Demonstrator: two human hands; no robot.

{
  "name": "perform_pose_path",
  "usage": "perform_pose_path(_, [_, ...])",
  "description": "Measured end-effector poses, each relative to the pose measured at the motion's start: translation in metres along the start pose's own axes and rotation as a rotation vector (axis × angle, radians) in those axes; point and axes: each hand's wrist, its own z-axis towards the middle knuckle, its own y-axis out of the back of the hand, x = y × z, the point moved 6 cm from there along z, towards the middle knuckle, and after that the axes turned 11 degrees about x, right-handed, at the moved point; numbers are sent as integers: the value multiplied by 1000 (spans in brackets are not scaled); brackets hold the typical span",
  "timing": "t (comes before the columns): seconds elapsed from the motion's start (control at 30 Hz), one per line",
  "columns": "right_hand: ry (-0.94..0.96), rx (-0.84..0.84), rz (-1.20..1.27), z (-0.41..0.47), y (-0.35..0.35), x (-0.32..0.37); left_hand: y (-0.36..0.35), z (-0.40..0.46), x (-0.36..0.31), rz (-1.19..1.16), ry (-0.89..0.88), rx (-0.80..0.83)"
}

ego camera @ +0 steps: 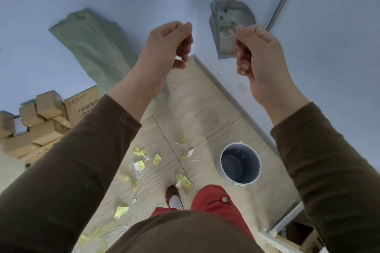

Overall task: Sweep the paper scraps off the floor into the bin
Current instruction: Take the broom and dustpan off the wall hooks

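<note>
Head view: we raise both hands, the left hand (pixel 166 47) and right hand (pixel 257 51), apart, fingers curled; whether they pinch anything we cannot tell. Left of the bin (pixel 240 163), paper scraps (pixel 157 158) litter the floor (pixel 205 109); beyond it, a dustpan (pixel 230 26) leans against the wall.

Both arms reach up and forward in brown sleeves. The left hand (pixel 168 47) and the right hand (pixel 259 55) are raised side by side, well apart, fingers curled inward toward each other, thumbs on top.
</note>
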Motion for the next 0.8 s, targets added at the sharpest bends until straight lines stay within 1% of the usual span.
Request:
perform_pose_path(0.3, [16,-166,-91,51,32,27,-4,85,-27,36,-47,150])
perform_pose_path(0.5, [111,-217,-154,99,62,62,-24,147,-62,85,-124,230])
perform_pose_path(0.63, [180,-289,-222,139,102,99,-44,210,-97,120,-183,256])
perform_pose_path(0.8, [257,-371,-256,194,169,152,-75,303,-142,168,-249,247])
